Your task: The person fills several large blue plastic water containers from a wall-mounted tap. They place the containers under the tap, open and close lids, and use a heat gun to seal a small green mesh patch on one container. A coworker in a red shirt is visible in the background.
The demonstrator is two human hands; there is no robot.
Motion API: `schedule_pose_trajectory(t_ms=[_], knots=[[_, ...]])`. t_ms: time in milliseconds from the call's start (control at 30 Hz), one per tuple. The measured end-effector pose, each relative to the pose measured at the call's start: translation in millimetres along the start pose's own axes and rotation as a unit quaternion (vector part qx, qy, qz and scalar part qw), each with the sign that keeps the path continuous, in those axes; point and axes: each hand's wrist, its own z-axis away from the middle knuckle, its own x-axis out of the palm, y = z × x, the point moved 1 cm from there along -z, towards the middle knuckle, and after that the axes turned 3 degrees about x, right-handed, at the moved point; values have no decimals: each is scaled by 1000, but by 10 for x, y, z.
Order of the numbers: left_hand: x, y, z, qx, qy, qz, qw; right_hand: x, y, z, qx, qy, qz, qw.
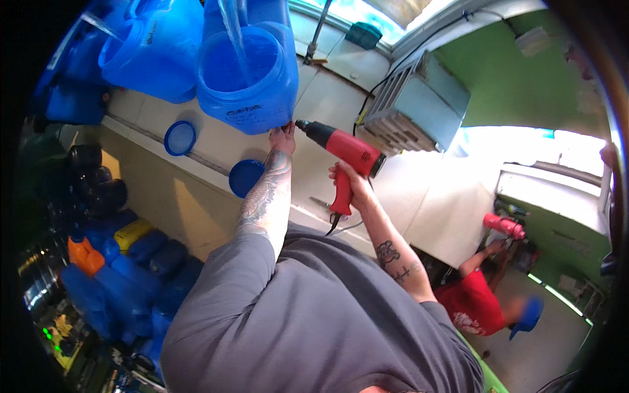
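Observation:
In my right hand (356, 186) is the handle of a red and black heat gun (350, 150), its nozzle pointing left at the lower corner of a blue plastic jerrycan (248, 110). My left hand (283, 140) is at that same corner, just beside the nozzle; its fingers are partly hidden, and whether they grip anything is unclear. Water runs into the wide mouth of this can, which bears handwriting. A second blue can (162, 59) to the left also has a stream entering it. Two round blue lids (180, 138) (246, 178) lie on the counter.
A grey crate-like box (417, 103) stands on the tiled counter (324, 100) at the right. A knife-like tool lies near the counter edge. Several blue containers (130, 275) are stacked on the floor at lower left. A person in a red shirt (471, 304) is at the right.

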Motion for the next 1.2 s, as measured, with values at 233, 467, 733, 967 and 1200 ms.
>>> schedule_pose_trajectory(t_ms=[233, 467, 733, 967, 1200], knots=[[53, 83, 82, -6, 20, -65, 998, 22, -134, 68, -12, 0, 6, 1000], [-84, 189, 193, -37, -28, -112, 993, 62, -165, 112, -45, 18, 52, 997], [-42, 272, 171, -24, -27, -138, 990, 92, -203, 207, -163, -2, 156, 974], [-45, 71, 377, 50, -23, -205, 977, 291, -51, 232, -292, 60, 362, 883], [-131, 328, 312, -26, -60, -216, 974, 310, -62, 336, -378, 31, 578, 723]])
